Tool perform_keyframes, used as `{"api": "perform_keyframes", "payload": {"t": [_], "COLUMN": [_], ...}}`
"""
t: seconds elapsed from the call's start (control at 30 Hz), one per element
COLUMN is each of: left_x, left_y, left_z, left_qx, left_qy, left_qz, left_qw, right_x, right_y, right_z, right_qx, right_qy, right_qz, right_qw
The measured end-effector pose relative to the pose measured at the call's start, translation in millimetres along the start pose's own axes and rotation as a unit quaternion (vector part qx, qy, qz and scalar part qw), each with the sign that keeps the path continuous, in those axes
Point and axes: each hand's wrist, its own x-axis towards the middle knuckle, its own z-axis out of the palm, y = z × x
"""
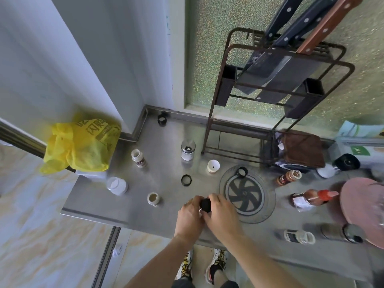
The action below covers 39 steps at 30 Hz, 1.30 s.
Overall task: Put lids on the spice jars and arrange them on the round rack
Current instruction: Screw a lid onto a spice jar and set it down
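Note:
Both hands meet at the front of the steel counter (124,202). My left hand (190,217) wraps a small jar that is almost fully hidden. My right hand (222,217) grips the black lid (205,204) on top of that jar. The round rack (247,194), clear with a dark pinwheel centre, lies just right of my hands with one black lid (242,172) on its far rim. Open jars stand to the left (153,198) (138,157), and a metal-topped shaker (188,151) stands behind. Loose black lids (186,180) (162,119) and a white lid (213,166) lie about.
A yellow bag (81,144) hangs at the left. A white tub (116,185) sits near it. A knife rack (276,80) with cleavers stands at the back. To the right are a red-capped sauce bottle (311,197), a tipped spice jar (288,177), lying jars (299,236) and a pink board (365,206).

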Motion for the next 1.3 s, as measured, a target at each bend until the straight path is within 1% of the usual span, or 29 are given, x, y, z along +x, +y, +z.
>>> {"api": "perform_keyframes", "payload": {"t": [0.07, 0.1, 0.2, 0.23, 0.3, 0.37, 0.47, 0.53, 0.57, 0.6, 0.67, 0.77, 0.87, 0.97, 1.07, 1.13, 1.2, 1.3], "left_x": [-3, -5, -6, -6, -2, 5, 12, 18, 21, 23, 27, 32, 36, 39, 39, 37, 35, 28], "left_y": [-5, -8, -17, -19, -24, -33, -36, -36, -35, -34, -32, -30, -19, 2, 33, 57, 75, 101], "left_z": [-5, -10, -40, -52, -73, -85, -96, -100, -102, -102, -101, -93, -85, -84, -91, -99, -105, -116], "left_qx": [0.011, 0.022, 0.096, 0.130, 0.202, 0.266, 0.330, 0.352, 0.359, 0.361, 0.343, 0.285, 0.239, 0.177, 0.083, 0.009, -0.041, -0.073], "left_qy": [0.001, 0.015, 0.104, 0.127, 0.136, 0.096, -0.006, -0.079, -0.104, -0.111, -0.091, -0.038, -0.003, 0.047, 0.104, 0.114, 0.121, 0.130], "left_qz": [0.014, 0.024, 0.074, 0.080, 0.055, 0.005, -0.080, -0.105, -0.107, -0.102, -0.091, -0.057, -0.032, -0.003, 0.006, -0.012, -0.004, 0.055], "left_qw": [1.000, 0.999, 0.987, 0.980, 0.968, 0.959, 0.941, 0.927, 0.921, 0.920, 0.931, 0.956, 0.970, 0.983, 0.991, 0.993, 0.992, 0.987], "right_x": [-3, -4, 1, 6, 22, 40, 66, 82, 90, 96, 107, 117, 119, 110, 93, 78, 59, 24], "right_y": [2, 5, 18, 26, 45, 64, 83, 90, 93, 95, 98, 101, 101, 97, 82, 68, 50, 23], "right_z": [-2, -5, -21, -26, -34, -38, -36, -29, -25, -22, -16, -9, -7, -17, -42, -67, -96, -143], "right_qx": [0.011, 0.020, 0.046, 0.043, 0.017, -0.004, -0.031, -0.050, -0.054, -0.054, -0.052, -0.058, -0.075, -0.041, 0.055, 0.136, 0.210, 0.333], "right_qy": [-0.001, 0.007, 0.059, 0.075, 0.093, 0.091, 0.080, 0.079, 0.077, 0.075, 0.072, 0.084, 0.093, 0.106, 0.104, 0.111, 0.116, 0.116], "right_qz": [-0.006, -0.009, 0.006, 0.022, 0.057, 0.100, 0.132, 0.129, 0.128, 0.130, 0.138, 0.140, 0.135, 0.129, 0.106, 0.070, 0.038, 0.011], "right_qw": [1.000, 1.000, 0.997, 0.996, 0.994, 0.991, 0.988, 0.987, 0.987, 0.987, 0.986, 0.985, 0.984, 0.985, 0.987, 0.982, 0.970, 0.936]}}
